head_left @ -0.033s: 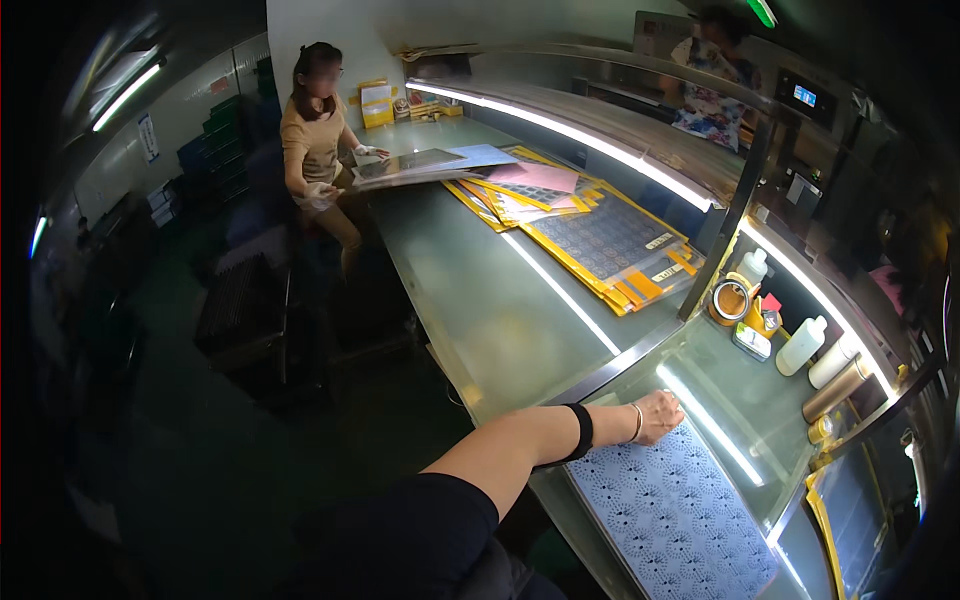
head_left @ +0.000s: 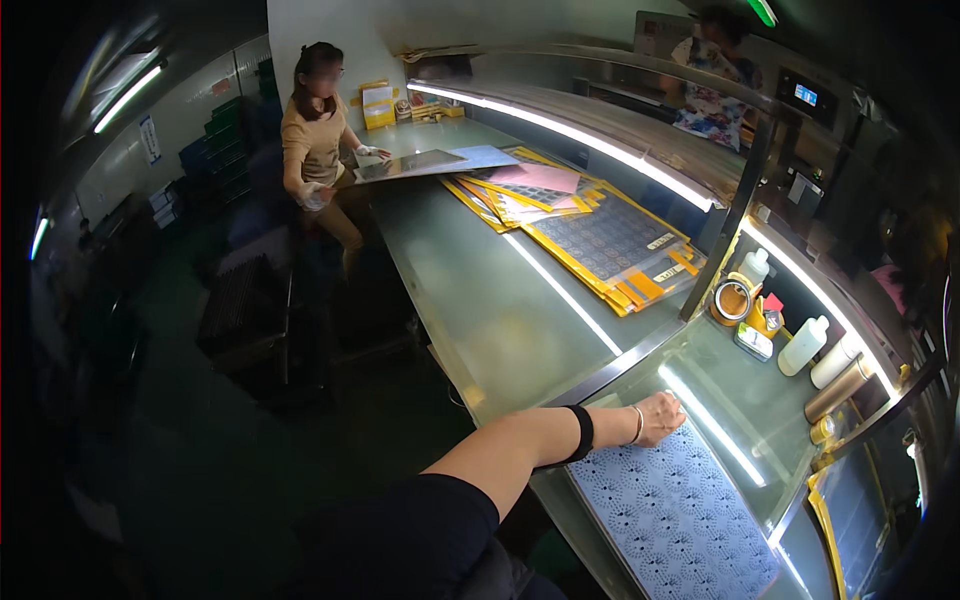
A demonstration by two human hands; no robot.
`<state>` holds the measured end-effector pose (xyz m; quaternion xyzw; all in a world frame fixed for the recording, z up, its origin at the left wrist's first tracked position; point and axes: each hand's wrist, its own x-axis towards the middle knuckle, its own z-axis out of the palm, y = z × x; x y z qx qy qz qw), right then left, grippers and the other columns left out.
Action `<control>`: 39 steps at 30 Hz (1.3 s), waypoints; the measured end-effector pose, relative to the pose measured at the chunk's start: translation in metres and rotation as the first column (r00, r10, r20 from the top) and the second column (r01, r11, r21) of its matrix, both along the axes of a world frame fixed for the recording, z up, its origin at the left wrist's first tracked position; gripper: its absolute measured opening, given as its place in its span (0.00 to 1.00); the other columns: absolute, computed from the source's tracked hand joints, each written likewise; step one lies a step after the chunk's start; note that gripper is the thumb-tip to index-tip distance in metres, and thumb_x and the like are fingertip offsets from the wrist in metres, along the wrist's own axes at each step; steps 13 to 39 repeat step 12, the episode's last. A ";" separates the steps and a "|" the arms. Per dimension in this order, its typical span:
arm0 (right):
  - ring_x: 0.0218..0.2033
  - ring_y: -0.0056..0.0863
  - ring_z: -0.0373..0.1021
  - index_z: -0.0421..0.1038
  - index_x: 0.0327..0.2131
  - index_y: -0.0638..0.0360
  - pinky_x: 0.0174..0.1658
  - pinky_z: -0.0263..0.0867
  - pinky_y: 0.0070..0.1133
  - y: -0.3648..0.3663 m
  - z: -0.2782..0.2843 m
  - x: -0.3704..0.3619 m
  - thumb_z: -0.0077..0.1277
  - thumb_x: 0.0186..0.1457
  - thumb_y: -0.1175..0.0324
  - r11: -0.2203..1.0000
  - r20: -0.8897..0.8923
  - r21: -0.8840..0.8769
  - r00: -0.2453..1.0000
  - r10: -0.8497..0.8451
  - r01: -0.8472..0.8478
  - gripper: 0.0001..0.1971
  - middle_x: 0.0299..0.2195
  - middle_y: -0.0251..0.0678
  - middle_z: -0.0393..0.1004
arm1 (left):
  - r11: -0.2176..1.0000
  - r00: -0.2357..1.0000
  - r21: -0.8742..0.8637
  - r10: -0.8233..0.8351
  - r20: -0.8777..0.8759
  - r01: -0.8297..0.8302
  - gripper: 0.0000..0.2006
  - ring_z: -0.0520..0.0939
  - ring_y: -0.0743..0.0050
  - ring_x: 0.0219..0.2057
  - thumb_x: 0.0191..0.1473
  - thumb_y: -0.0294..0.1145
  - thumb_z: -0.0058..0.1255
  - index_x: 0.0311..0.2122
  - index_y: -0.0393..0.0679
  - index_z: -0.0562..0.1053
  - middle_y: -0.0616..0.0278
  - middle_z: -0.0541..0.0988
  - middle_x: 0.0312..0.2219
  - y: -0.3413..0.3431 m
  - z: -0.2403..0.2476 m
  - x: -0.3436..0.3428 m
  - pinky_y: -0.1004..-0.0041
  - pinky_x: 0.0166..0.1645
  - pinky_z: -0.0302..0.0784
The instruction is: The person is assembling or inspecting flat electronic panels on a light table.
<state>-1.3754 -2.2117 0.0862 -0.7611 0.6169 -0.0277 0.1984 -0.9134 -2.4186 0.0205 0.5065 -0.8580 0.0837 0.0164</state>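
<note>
From the lower edge my left arm, in a dark short sleeve with a black band below the elbow, reaches to the right. My left hand [head_left: 660, 418], a bracelet at its wrist, is closed with the fingers curled down at the far end of a light blue panel [head_left: 675, 510]. Rows of dark, fan-like dotted patterns cover this panel, which lies flat on the glass-topped table [head_left: 610, 400]. Whatever the fingertips pinch is hidden beneath the hand. My right hand is out of the picture.
Yellow-edged pattern sheets [head_left: 600, 240] are piled on the far table. There a co-worker [head_left: 320, 150] handles a flat panel [head_left: 420, 162]. White bottles [head_left: 803, 345], a tape roll [head_left: 731, 300] and a brown cylinder [head_left: 838, 390] line the right side. A metal post [head_left: 735, 230] rises between the sections.
</note>
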 end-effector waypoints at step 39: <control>0.59 0.48 0.35 0.42 0.57 0.58 0.59 0.35 0.39 0.007 -0.007 -0.001 0.65 0.22 0.49 0.989 -0.099 0.069 0.988 -0.122 0.130 0.59 0.58 0.53 0.38 | 0.992 0.997 -0.115 0.049 0.067 -0.041 0.13 0.70 0.45 0.43 0.47 0.34 0.38 0.35 0.34 0.65 0.32 0.67 0.39 0.005 -0.018 -0.007 0.64 0.42 0.70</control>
